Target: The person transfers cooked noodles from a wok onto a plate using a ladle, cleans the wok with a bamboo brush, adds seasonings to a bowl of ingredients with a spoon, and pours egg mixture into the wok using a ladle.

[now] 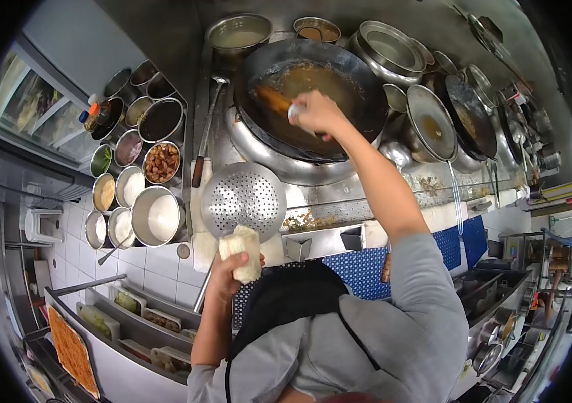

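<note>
Left hand (pixel 224 275) grips folded cloth (pixel 247 254) by strainer (pixel 242 195), counter's (pixel 201 258) front edge, probably against heat. Right hand (pixel 321 114) grasps blurred tool (pixel 272 101), angled into wok (pixel 361 74).

Orange-brown thing (pixel 274 99) at my right hand (pixel 316 114): blurred, shape unreadable. Folded cloth (pixel 246 255) hides most fingers of my left hand (pixel 227 270) (thumb shows) and part of the perforated strainer's (pixel 243 199) rim.
</note>
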A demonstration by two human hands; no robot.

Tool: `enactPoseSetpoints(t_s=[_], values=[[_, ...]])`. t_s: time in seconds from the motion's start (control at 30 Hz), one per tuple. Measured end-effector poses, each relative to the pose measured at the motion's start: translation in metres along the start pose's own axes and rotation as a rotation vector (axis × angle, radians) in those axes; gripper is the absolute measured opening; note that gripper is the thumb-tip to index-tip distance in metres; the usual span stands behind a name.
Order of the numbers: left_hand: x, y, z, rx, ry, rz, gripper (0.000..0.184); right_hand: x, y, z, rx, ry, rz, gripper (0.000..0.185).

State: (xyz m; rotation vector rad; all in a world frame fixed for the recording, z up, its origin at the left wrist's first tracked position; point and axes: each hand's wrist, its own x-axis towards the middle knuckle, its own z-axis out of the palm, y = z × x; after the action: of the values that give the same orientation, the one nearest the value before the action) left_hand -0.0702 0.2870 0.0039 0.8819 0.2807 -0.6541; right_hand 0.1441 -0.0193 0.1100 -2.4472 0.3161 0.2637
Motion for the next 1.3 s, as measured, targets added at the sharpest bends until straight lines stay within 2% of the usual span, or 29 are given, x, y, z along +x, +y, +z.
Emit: enactPoseSetpoints(t_s=[0.1, 0.17, 0.23, 0.33, 0.43, 0.53, 0.63, 0.7, 0.8, 0.9, 1.03, 1.1, 1.13, 1.23, 1.3], values=[[-0.001, 0.006, -0.013, 0.022, -0.026, 0.044, 0.061, -0.022, -0.003, 0.009, -0.077, 0.007, -0.060, 0.053], [-0.007, 0.007, -0.019, 0.061, -0.026, 0.042, 0.060, 0.005, -0.016, 0.001, -0.092, -0.017, 0.000, 0.044], [-0.008, 0.008, -0.013, 0.069, -0.018, 0.058, 0.060, 0.083, 0.006, 0.026, -0.044, 0.258, 0.003, 0.038], [-0.007, 0.008, -0.010, 0.134, 0.014, 0.103, 0.061, 0.083, -0.011, 0.038, -0.060, 0.319, 0.021, 0.039], [-0.015, -0.006, -0.016, 0.218, 0.101, 0.199, 0.062, 0.015, -0.021, 0.011, -0.002, 0.030, 0.060, 0.040], [-0.030, -0.017, -0.019, 0.103, 0.219, 0.253, 0.059, -0.029, -0.007, 0.003, -0.190, 0.007, -0.148, 0.040], [-0.030, -0.018, -0.010, 0.075, 0.293, 0.336, 0.060, 0.013, -0.002, 0.000, -0.221, 0.023, -0.146, 0.037], [-0.032, -0.019, -0.007, 0.086, 0.324, 0.348, 0.060, 0.078, 0.008, 0.008, -0.017, 0.237, -0.030, 0.035], [-0.026, -0.018, 0.005, 0.115, 0.298, 0.328, 0.059, 0.079, -0.010, 0.006, 0.073, 0.119, 0.055, 0.033], [-0.027, -0.024, -0.001, 0.201, 0.255, 0.349, 0.064, 0.022, 0.001, -0.009, 0.083, -0.037, -0.040, 0.038], [-0.043, -0.027, -0.002, 0.142, 0.271, 0.357, 0.065, -0.040, 0.022, -0.057, -0.279, -0.257, -0.178, 0.057], [-0.048, -0.031, -0.018, 0.105, 0.285, 0.302, 0.065, -0.028, 0.026, -0.057, -0.297, -0.230, -0.141, 0.058], [-0.043, -0.031, -0.014, 0.086, 0.297, 0.350, 0.064, -0.019, 0.031, -0.056, -0.307, -0.218, -0.121, 0.058], [-0.023, -0.017, 0.008, 0.083, 0.218, 0.371, 0.063, 0.048, 0.049, -0.020, 0.030, -0.111, -0.024, 0.056], [-0.018, -0.012, 0.019, 0.141, 0.258, 0.402, 0.060, 0.033, 0.042, -0.021, 0.007, -0.149, -0.071, 0.058]])
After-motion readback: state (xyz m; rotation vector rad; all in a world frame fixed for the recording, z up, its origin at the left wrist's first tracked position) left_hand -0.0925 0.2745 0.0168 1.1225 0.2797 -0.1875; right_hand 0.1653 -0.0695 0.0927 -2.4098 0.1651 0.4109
